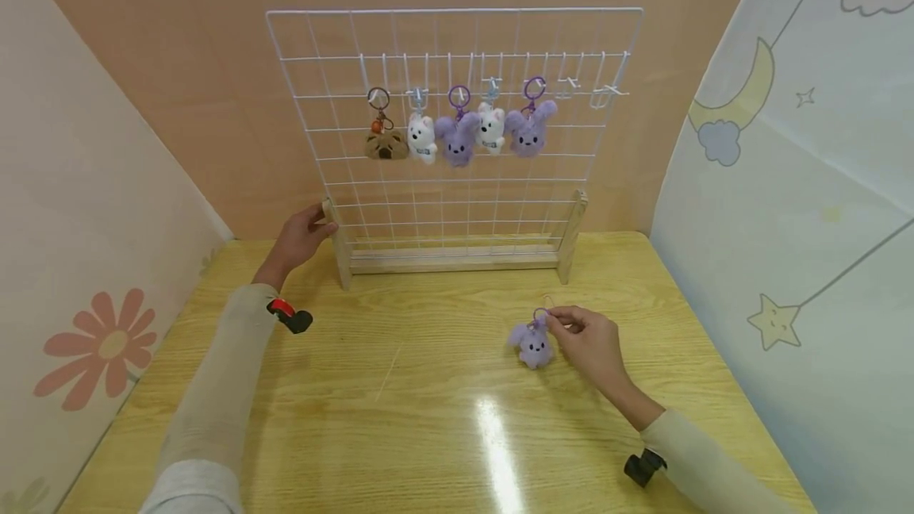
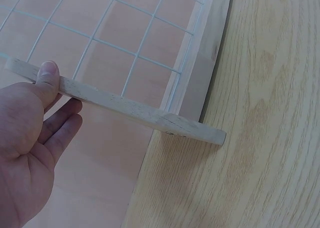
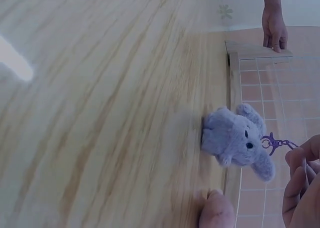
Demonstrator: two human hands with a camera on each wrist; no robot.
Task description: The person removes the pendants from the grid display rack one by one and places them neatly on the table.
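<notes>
My left hand (image 1: 296,240) grips the upper end of the left wooden upright (image 2: 135,109) of a white wire grid rack (image 1: 455,11). Its thumb lies on one face of the wood, with the fingers on the other. Low over the table at the right, a lavender plush keychain with long ears (image 1: 534,347) hangs from its purple ring, which my right hand (image 1: 591,343) pinches. The right wrist view shows the plush toy (image 3: 230,138) sideways, its purple clasp and chain leading to the fingertips.
Hanging on the grid's hooks are a brown plush (image 1: 386,146), two white plush keychains (image 1: 422,137) and two lavender ones (image 1: 458,139). Bare hooks (image 1: 607,95) stick out at the right end. Printed wall panels (image 1: 785,141) border the wooden table (image 1: 400,435) on both sides.
</notes>
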